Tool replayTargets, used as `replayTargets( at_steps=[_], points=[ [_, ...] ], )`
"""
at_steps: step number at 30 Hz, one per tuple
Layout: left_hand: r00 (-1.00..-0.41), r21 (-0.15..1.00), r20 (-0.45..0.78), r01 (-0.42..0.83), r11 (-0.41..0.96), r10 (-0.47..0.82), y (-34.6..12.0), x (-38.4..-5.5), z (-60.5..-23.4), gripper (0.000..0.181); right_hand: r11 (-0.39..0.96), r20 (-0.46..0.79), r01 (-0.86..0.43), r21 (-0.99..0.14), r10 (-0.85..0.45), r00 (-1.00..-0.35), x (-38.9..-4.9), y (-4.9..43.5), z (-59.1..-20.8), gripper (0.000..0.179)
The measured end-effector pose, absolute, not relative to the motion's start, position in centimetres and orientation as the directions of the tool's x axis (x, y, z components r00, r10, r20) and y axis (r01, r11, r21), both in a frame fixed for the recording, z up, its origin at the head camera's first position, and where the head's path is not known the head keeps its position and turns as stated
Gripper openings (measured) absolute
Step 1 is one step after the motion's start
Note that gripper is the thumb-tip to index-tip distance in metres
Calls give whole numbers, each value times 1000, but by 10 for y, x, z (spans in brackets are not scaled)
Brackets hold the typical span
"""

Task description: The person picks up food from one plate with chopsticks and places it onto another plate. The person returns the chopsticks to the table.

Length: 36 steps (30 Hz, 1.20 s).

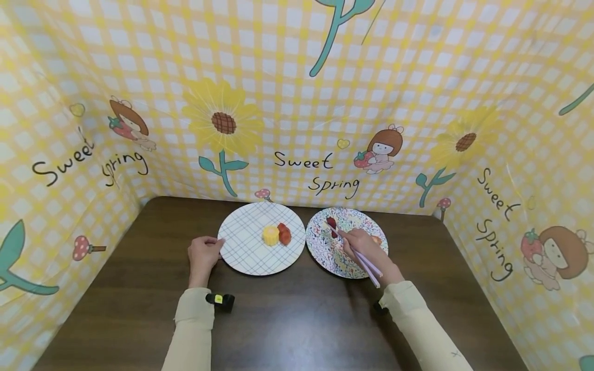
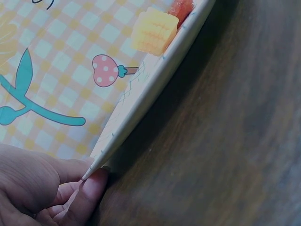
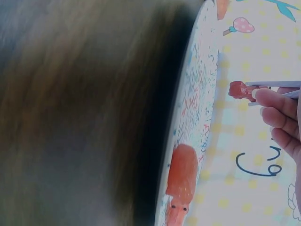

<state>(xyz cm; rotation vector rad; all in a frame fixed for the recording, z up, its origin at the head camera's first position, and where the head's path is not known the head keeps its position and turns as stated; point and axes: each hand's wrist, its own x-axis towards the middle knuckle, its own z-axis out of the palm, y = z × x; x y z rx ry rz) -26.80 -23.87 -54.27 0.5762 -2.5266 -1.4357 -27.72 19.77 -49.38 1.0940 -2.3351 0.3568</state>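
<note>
My left hand [image 1: 204, 256] pinches the left rim of a white plate with a blue grid pattern [image 1: 246, 255]; in the left wrist view, thumb and fingers are on either side of the rim. On this plate a yellow corn piece [image 1: 270, 235] sits beside a reddish lumpy food piece [image 1: 284, 234]. My right hand [image 1: 366, 246] holds lilac chopsticks [image 1: 368, 269] over a colourfully speckled plate [image 1: 325, 257]. Between the chopstick tips is a dark red lumpy food piece [image 3: 239, 90], raised off the plate in the right wrist view.
An orange sausage-like piece with two eye dots [image 3: 182, 174] lies on the speckled plate, partly behind my right hand in the head view. Both plates stand side by side at the back of a dark wooden table [image 1: 278, 319]. Checked yellow cloth [image 1: 287, 118] walls the back and sides.
</note>
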Motion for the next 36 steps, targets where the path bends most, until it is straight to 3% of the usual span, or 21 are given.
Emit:
replayTargets(
  at_steps=[8,16,25,36],
  points=[
    [-897,858,-64,-273,435,-436,-239,-266,-545,34,629,562,-777,-30,-632,-534,-271,187,-495,32],
    [-899,857,-42,-257,447,-436,-239,-266,-545,34,532,618,-846,20,-672,-408,-272,172,-496,31],
    [-904,860,-33,-243,448,-426,-239,-266,-543,34,455,643,-888,64,-699,-312,-273,148,-500,29],
    [-900,857,-50,-261,444,-432,-238,-267,-543,34,398,570,-916,56,-766,-298,-267,114,-499,33]
  ],
)
